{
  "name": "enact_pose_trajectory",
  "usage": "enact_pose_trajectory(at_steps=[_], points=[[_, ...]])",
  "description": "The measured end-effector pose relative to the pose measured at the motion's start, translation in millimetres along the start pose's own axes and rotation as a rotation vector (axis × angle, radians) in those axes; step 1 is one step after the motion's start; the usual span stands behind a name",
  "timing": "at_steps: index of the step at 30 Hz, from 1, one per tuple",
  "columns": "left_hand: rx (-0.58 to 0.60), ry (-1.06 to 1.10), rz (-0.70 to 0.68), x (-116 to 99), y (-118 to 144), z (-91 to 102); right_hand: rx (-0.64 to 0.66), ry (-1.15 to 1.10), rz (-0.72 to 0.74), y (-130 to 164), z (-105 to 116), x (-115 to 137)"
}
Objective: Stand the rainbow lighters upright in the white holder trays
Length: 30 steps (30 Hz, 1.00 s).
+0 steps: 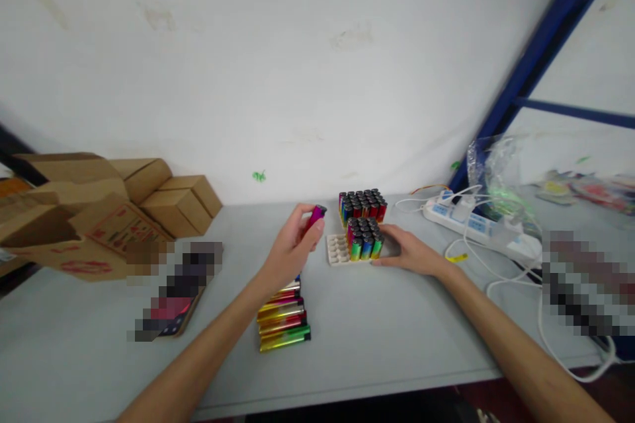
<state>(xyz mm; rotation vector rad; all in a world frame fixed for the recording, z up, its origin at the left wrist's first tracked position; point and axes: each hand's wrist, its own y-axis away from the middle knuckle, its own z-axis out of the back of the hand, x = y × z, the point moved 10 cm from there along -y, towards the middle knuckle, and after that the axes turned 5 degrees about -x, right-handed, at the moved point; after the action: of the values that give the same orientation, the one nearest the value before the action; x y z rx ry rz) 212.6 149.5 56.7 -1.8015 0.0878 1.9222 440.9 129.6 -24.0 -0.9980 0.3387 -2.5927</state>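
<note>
My left hand (296,238) is closed around a shiny purple tube with a black end (317,214), raised above the table to the left of the trays. Below it lies a row of metallic tubes in gradient colours (284,324), their black ends pointing right; my hand and wrist cover its far end. My right hand (409,250) grips the right side of a white tray with round holes (338,250), its thumb along the front edge. Several colourful tubes (364,239) stand upright in this tray, black ends up, while holes show on its left side.
Behind it, a second batch of upright tubes (363,201) stands near the wall. Cardboard boxes (178,208) and a blurred phone-like object (181,297) are on the left. A white power strip (476,225), loose cables and a clear plastic bag (501,165) lie right.
</note>
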Motion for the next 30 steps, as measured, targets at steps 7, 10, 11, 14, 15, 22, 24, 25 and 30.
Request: enact_pose_trajectory(at_steps=[7,10,11,14,15,22,24,25,30], points=[[-0.114,-0.351,-0.033,7,10,4.3,0.011,-0.026,0.007,2,-2,-3],[-0.161,-0.380,-0.033,10,11,14.2,0.009,-0.009,0.001,2,-1,-6],[-0.168,-0.397,-0.035,11,11,16.4,0.010,0.000,-0.005,2,-1,-6],[-0.165,-0.449,-0.043,10,11,18.4,0.021,0.022,-0.028,3,-2,-8],[-0.160,-0.463,-0.042,10,12,18.0,0.024,0.023,-0.034,3,-2,-8],[-0.142,-0.482,-0.024,11,14,16.2,0.011,0.026,-0.029,4,-1,-7],[-0.137,-0.475,-0.024,11,15,16.3,0.010,0.027,-0.024,4,-1,-6],[-0.135,-0.470,-0.025,10,15,16.3,0.009,0.024,-0.021,3,-1,-6],[-0.111,-0.349,-0.022,12,13,13.0,-0.006,-0.009,-0.009,2,1,-3]])
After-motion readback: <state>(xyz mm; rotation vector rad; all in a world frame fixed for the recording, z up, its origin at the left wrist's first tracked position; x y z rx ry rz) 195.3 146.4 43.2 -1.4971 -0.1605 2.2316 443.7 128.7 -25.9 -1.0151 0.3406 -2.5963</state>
